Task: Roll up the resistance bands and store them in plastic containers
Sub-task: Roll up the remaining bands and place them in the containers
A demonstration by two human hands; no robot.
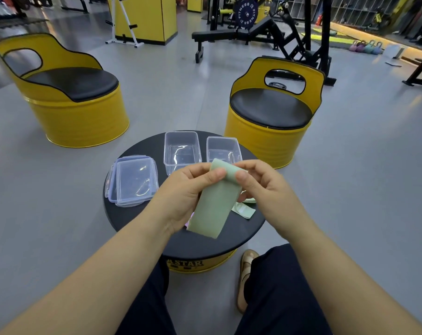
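- Head view looks down on a round black table top point(193, 245). At its nine o'clock side lies a pile of clear plastic lids with blue edges point(132, 181), put aside so the boxes are open.
- Near twelve o'clock stands an open clear plastic box point(182, 151) with nothing in it, ready for a roll.
- The left hand point(188, 189) is up above the middle of the table. Its thumb and bent fingers pinch the top left edge of a flat pale green stretchy band point(214, 209), which hangs down toward six o'clock.
- I think the top end is being folded over to start the roll.
- At one o'clock waits a second open clear box point(223, 149), partly hidden by the band.
- The right hand point(260, 182) pinches the band's top right edge with thumb and curled fingers, so both hands can turn it evenly.
- At three o'clock another pale green band point(245, 210) lies flat on the table, likely next.
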